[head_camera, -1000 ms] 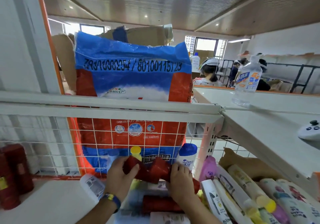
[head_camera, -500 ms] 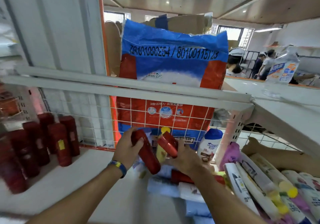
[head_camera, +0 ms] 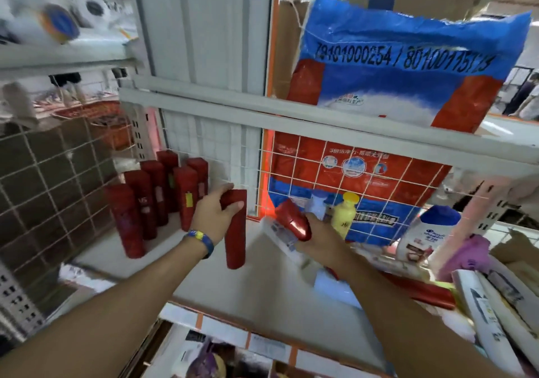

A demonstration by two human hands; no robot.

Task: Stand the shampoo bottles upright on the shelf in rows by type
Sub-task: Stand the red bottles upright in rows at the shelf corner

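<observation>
Two red bottles are in my grip, one per hand, seen from the head camera.

My left hand (head_camera: 215,217) has its fingers and thumb curled round the top end of the upright red bottle (head_camera: 236,240). Its long axis runs nearly straight up and down below my fingers. The lower end is close to the shelf (head_camera: 256,290), though I cannot tell if it touches. The row of red bottles (head_camera: 157,193) already standing is just beyond my knuckles, to their left.

My right hand (head_camera: 319,233) wraps the lower part of the tilted red bottle (head_camera: 291,221). Its free end slants up and leftward out of my fist, toward my other hand. A yellow bottle (head_camera: 345,215) stands just past these fingertips, and a heap of lying bottles (head_camera: 495,304) is further right.

Blur hides which end carries the cap on either one.

I judge them to be stiff plastic with a glossy, rather slippery skin, and fairly weighty if full. A full wrap round the body suits them better than a fingertip pinch. The tilted one needs turning vertical before it joins its kind.
</observation>
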